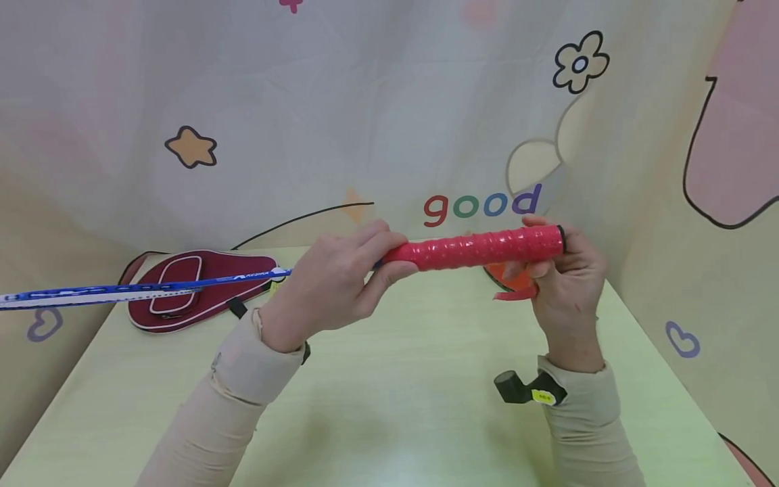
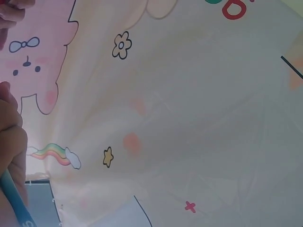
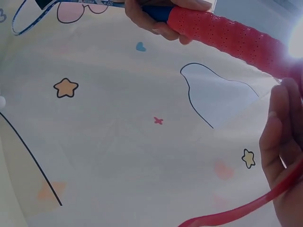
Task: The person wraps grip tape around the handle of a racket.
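A badminton racket [image 1: 201, 284] with a blue frame is held level, its head out to the left. Red, ridged, perforated grip tape [image 1: 475, 250] covers its handle. At the shaft end of the wrapped handle, my left hand [image 1: 335, 281] grips it between thumb and fingers. My right hand [image 1: 569, 291] holds the dark-capped butt end, its fingers partly hidden behind the handle. A loose red strip [image 3: 236, 211] runs out from the right hand, with its short end [image 1: 516, 295] showing below the handle in the head view.
On the table [image 1: 395, 399], at the back left, lies a dark red racket case [image 1: 213, 287] with white piping. An orange object [image 1: 498, 272] with a dark edge is mostly hidden behind the right hand. Printed curtains [image 1: 365, 101] stand around the table.
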`<state>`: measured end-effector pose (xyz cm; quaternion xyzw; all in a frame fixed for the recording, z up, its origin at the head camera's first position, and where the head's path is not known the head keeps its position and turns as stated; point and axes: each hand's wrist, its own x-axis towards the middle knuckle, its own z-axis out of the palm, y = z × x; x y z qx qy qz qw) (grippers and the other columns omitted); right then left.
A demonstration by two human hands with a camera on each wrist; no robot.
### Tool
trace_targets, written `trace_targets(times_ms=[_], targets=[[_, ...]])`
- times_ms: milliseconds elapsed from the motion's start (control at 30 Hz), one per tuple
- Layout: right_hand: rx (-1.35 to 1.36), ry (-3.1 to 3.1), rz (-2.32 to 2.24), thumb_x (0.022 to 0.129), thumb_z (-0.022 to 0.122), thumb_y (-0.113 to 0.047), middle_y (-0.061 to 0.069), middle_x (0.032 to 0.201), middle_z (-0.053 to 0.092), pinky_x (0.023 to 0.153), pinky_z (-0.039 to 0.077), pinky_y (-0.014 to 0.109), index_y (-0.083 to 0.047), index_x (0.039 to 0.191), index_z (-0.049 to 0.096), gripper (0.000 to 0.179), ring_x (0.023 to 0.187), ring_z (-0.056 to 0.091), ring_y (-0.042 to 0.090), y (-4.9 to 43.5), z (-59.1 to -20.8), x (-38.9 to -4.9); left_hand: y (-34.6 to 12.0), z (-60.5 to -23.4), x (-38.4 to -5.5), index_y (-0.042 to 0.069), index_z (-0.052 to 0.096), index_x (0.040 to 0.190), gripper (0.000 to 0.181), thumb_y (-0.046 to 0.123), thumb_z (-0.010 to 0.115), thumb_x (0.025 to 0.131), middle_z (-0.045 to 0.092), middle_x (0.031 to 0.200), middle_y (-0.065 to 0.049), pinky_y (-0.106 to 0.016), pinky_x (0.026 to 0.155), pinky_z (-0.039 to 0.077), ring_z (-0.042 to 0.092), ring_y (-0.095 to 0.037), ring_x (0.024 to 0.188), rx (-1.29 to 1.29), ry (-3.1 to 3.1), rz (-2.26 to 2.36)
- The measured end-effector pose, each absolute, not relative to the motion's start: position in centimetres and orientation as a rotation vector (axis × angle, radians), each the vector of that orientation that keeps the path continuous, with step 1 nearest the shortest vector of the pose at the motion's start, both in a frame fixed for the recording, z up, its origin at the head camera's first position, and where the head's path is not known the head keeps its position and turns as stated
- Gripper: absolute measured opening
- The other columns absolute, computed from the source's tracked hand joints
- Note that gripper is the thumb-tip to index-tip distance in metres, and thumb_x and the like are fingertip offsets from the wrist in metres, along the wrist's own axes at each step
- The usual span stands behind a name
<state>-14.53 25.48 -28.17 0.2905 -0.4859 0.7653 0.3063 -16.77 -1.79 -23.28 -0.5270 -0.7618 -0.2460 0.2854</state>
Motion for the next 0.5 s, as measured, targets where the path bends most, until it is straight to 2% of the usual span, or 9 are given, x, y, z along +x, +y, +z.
trace_targets(times_ms=[133,233,333,500], targets=[[0.803,-1.287,2.021,0.077,0.080,-0.022,0.017,0.077,0.068,0.068,0.056,0.029,0.017,0.107,0.062,0.053,0.064,0.067,0.023,25.37,-28.08,-14.40,-1.88,-23.11,-16.69,0.001,0.063,0.104,0.028,0.025,0.070,0.090,0.054,0.079,-0.002,-0.020,0.048,0.037,0.043,-0.008,0.054,-1.389,-2.058,-0.653],[0.790,-1.262,2.012,0.077,0.081,-0.021,0.017,0.073,0.066,0.065,0.056,0.028,0.017,0.102,0.063,0.049,0.061,0.065,0.022,25.24,-28.03,-14.41,-1.75,-23.01,-16.70,0.000,0.061,0.110,0.042,0.032,0.075,0.086,0.058,0.086,-0.003,-0.020,0.050,0.040,0.048,-0.008,0.058,-1.368,-2.063,-0.664],[0.764,-1.249,1.999,0.076,0.081,-0.021,0.017,0.072,0.066,0.063,0.055,0.027,0.018,0.100,0.062,0.049,0.060,0.063,0.022,25.13,-27.98,-14.44,-1.55,-23.02,-16.87,0.000,0.058,0.111,0.049,0.031,0.080,0.082,0.061,0.093,-0.005,-0.020,0.055,0.045,0.056,-0.010,0.064,-1.337,-2.062,-0.679],[0.822,-1.265,2.060,0.081,0.077,-0.010,0.019,0.080,0.068,0.067,0.056,0.029,0.017,0.106,0.061,0.041,0.066,0.066,0.024,25.44,-27.90,-14.41,-1.51,-23.10,-17.00,0.000,0.057,0.105,0.042,0.024,0.082,0.080,0.061,0.092,-0.006,-0.022,0.061,0.050,0.060,-0.012,0.068,-1.311,-2.018,-0.724]])
